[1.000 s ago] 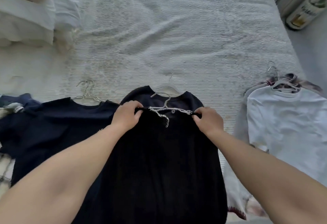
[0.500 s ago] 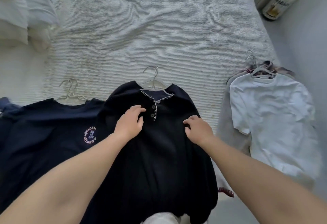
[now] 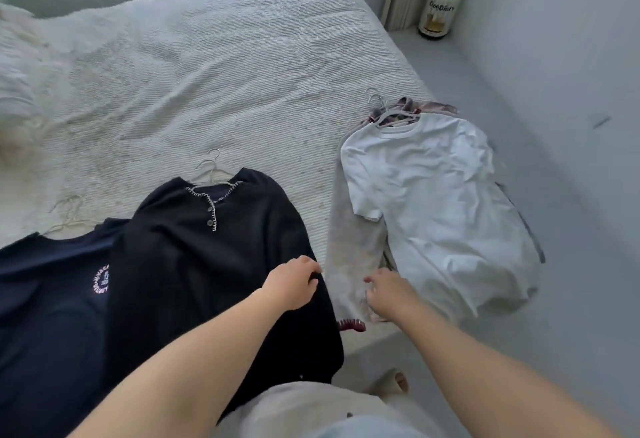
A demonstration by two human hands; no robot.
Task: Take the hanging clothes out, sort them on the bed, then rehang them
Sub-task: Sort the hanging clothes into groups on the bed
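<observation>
Ribbed white bedspread [image 3: 221,67] carries 3 sorted piles along its near edge, where the black henley [image 3: 221,264], pinched by the left hand [image 3: 291,281], could be dragged off while the right hand [image 3: 388,294] hovers loosely spread, empty, beside the white T-shirt [image 3: 436,195].

A black henley [image 3: 194,257] with white-stitched collar, a navy tee [image 3: 45,299], a white tee [image 3: 440,202], cream ribbed bedspread [image 3: 214,74].

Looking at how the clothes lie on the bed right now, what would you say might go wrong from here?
1. The white T-shirt pile lies at the bed's right edge and partly overhangs it; tugging there with the right hand might slide it off.
2. The black buttoned top overlaps the navy logo shirt, so lifting one may drag the other.
3. Stacked hangers could tangle.
</observation>
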